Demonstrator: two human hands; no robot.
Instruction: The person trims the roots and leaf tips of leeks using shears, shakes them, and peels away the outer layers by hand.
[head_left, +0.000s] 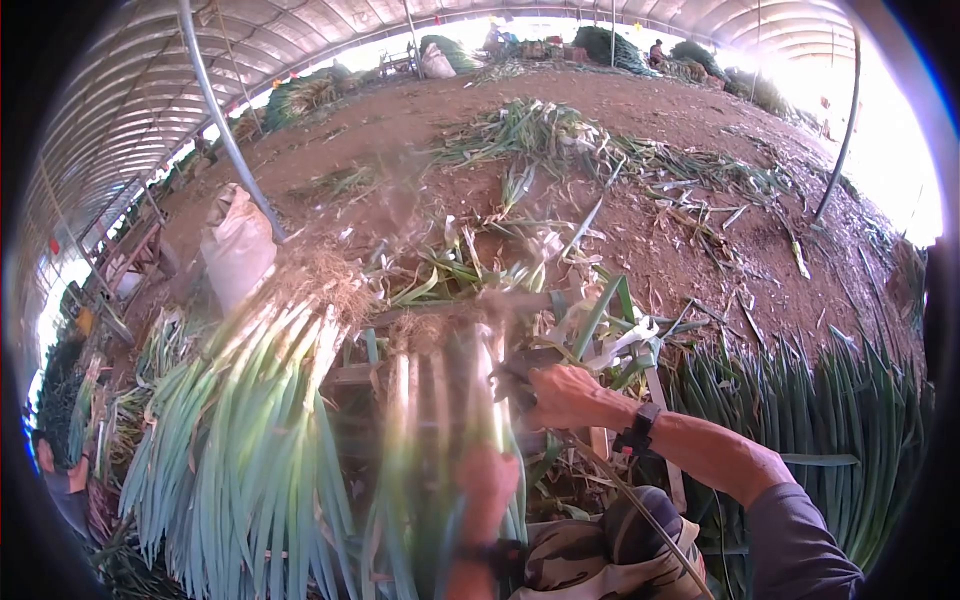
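Observation:
Long green onions with white stems and brown roots lie in a large bundle (240, 410) at left. A smaller group of onions (402, 400) lies beside it, roots pointing away from me. Over the leaves of this group is my left hand (488, 478), smeared by motion, its fingers unclear. My right hand (575, 397) is closed around a dark tool (518, 378), which is blurred and close to the white stem of an onion (485, 375). The tool's exact shape cannot be made out.
A pale sack (238, 248) stands behind the bundle, near a metal pole (225, 130). Rows of green onions (800, 430) are at right. Leaf scraps (540, 135) litter the soil. A co-worker's hands (62, 468) show at the left edge. People and heaps are far back.

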